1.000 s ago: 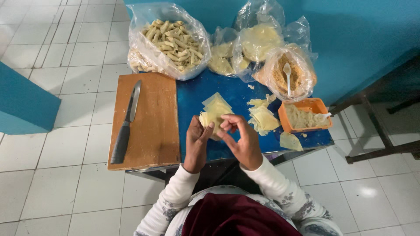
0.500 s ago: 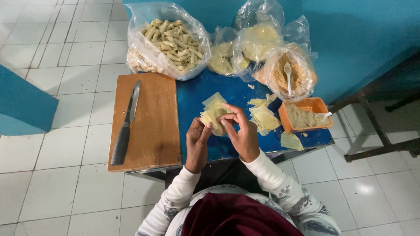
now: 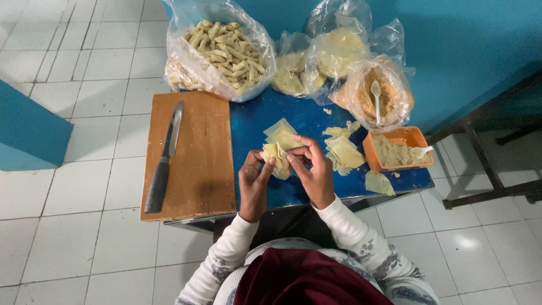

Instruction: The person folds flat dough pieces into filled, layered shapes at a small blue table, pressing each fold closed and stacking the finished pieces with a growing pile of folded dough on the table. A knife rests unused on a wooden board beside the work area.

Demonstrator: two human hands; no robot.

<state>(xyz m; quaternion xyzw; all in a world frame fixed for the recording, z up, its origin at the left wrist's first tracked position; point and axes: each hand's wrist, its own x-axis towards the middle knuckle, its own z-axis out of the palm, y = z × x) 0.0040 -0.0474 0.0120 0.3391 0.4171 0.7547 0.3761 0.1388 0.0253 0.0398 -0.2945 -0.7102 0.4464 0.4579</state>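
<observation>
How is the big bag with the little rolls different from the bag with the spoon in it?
The bag of rolls is wider and holds many pale finger-shaped rolls; the bag with the spoon is smaller and holds brown crumbly stuff. The bag of rolls sits behind the wooden board; the spoon bag sits behind the orange tub. Both are clear plastic, open on top.

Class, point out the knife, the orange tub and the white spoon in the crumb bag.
knife (image 3: 164, 161), head view, top of the dark handle.
orange tub (image 3: 368, 155), head view, left rim.
white spoon (image 3: 375, 90), head view, its bowl.
</observation>
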